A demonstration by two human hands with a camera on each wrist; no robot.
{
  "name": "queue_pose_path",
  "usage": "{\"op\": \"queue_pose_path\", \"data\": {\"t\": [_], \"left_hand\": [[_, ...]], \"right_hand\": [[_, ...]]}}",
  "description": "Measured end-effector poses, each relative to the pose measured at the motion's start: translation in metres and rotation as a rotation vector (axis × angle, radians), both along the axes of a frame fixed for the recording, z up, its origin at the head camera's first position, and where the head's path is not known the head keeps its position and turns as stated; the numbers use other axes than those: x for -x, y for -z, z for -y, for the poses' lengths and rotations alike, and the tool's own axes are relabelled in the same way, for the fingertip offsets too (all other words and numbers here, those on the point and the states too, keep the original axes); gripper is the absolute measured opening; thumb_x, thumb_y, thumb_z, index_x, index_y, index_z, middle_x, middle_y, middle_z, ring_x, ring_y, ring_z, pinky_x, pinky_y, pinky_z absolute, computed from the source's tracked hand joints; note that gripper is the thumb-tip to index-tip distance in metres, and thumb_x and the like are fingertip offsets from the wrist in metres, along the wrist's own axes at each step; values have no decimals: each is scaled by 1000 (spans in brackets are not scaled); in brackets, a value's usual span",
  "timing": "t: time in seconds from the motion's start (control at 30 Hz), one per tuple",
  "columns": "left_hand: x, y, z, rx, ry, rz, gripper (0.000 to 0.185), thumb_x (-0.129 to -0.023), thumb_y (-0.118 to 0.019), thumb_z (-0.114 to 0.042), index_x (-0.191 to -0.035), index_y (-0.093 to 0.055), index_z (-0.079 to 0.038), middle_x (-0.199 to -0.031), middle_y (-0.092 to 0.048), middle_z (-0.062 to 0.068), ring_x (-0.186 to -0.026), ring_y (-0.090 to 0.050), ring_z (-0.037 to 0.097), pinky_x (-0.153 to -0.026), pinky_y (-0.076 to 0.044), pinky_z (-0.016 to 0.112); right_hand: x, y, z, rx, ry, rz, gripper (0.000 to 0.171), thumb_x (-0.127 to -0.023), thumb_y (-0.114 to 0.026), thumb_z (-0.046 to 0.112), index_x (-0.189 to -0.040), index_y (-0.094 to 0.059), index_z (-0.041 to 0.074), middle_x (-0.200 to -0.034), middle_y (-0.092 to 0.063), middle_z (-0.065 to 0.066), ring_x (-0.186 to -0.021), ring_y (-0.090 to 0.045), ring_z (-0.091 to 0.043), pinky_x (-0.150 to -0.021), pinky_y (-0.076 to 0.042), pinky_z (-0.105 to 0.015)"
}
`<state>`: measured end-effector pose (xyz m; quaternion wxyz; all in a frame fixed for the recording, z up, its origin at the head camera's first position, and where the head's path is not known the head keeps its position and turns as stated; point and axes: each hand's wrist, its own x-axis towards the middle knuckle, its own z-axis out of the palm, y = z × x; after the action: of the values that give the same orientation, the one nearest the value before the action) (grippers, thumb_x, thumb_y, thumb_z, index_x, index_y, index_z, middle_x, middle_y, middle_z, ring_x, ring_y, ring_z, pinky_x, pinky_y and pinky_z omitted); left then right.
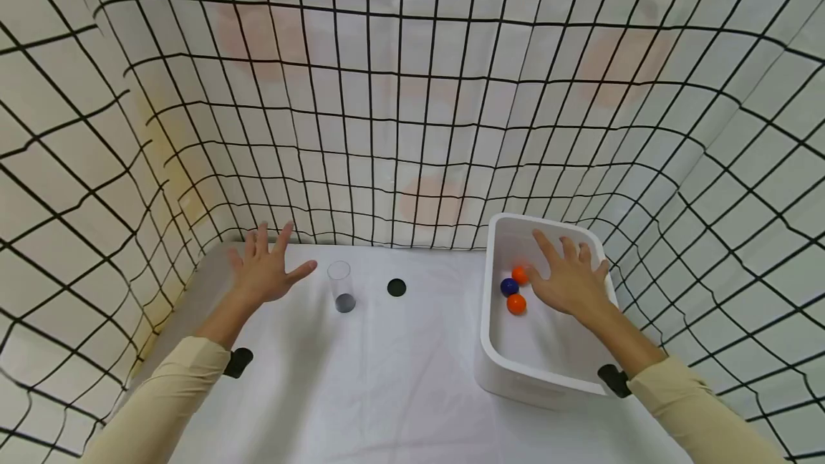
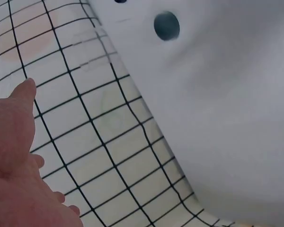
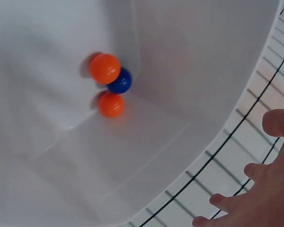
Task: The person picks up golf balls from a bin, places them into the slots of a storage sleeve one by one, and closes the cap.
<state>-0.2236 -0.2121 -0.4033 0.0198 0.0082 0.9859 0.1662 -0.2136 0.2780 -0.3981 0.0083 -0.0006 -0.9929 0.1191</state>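
Observation:
My left hand [image 1: 263,272] hovers with spread fingers over the left part of the table, holding nothing. Just to its right stands a clear glass [image 1: 339,281] with a dark round bottom; in the left wrist view that dark disc [image 2: 166,26] shows beyond the thumb. Over the white bin [image 1: 488,306] my right hand [image 1: 570,281] is spread, fingers apart and nothing in its grasp. Inside the bin, two orange balls [image 1: 516,304] and a dark blue ball [image 1: 509,287] lie together by the left wall. The right wrist view shows the blue ball [image 3: 120,81] between the orange ones.
A black disc [image 1: 396,287] lies on the white table [image 1: 412,364] between the glass and the bin. Black netting [image 1: 399,120] over white sheeting encloses the table at the back and both sides. The bin stands close to the netting on the right.

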Motion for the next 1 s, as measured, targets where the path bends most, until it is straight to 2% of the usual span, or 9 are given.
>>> {"op": "queue_pose_path", "data": {"t": [0.13,0.23,0.5,0.63,0.8,0.9,1.0], "left_hand": [[3,6,-12,-22,20,8,93,-96,-59,-55,-163,-10,-13,-165,4,34,-152,3,55,-114,2,78],[6,13,-20,-41,32,16,95,-95,-61,-55,-163,-9,-14,-165,3,34,-152,2,55,-115,0,77],[9,37,-34,-138,37,16,103,-89,-71,-52,-163,-7,-19,-164,-2,35,-152,-3,54,-118,-6,74],[9,45,-38,-209,35,12,103,-87,-75,-47,-163,-11,-17,-162,-9,38,-150,-14,56,-117,-16,73],[12,58,-42,-332,18,5,106,-86,-78,-41,-163,-11,-14,-154,-30,36,-137,-39,55,-109,-37,68],[14,67,-43,-396,-19,29,106,-86,-79,-38,-164,-10,-13,-158,-33,31,-138,-42,53,-109,-39,65],[15,75,-43,-432,-69,61,104,-86,-79,-37,-163,-14,-12,-162,-30,27,-139,-40,55,-110,-39,64]], "right_hand": [[0,-4,16,22,-21,2,72,-100,-48,43,-162,-21,21,-161,-18,-33,-145,-9,-60,-106,1,-86],[1,-7,28,37,-54,-12,71,-100,-48,44,-162,-22,21,-160,-22,-32,-145,-13,-57,-107,-4,-84],[9,-12,61,113,-153,-85,71,-98,-54,46,-160,-30,22,-152,-44,-24,-139,-38,-47,-103,-25,-74],[12,-12,76,158,-184,-45,73,-97,-55,46,-161,-28,23,-155,-44,-20,-143,-39,-43,-103,-29,-72],[11,-11,90,290,-212,18,74,-97,-59,45,-161,-26,27,-161,-38,-14,-147,-39,-38,-112,-33,-65],[10,-11,97,349,-216,49,76,-96,-62,43,-161,-27,28,-161,-39,-13,-141,-47,-39,-106,-44,-58],[9,-11,104,360,-217,84,76,-95,-64,43,-160,-29,25,-159,-42,-15,-135,-52,-42,-102,-48,-58]]}}
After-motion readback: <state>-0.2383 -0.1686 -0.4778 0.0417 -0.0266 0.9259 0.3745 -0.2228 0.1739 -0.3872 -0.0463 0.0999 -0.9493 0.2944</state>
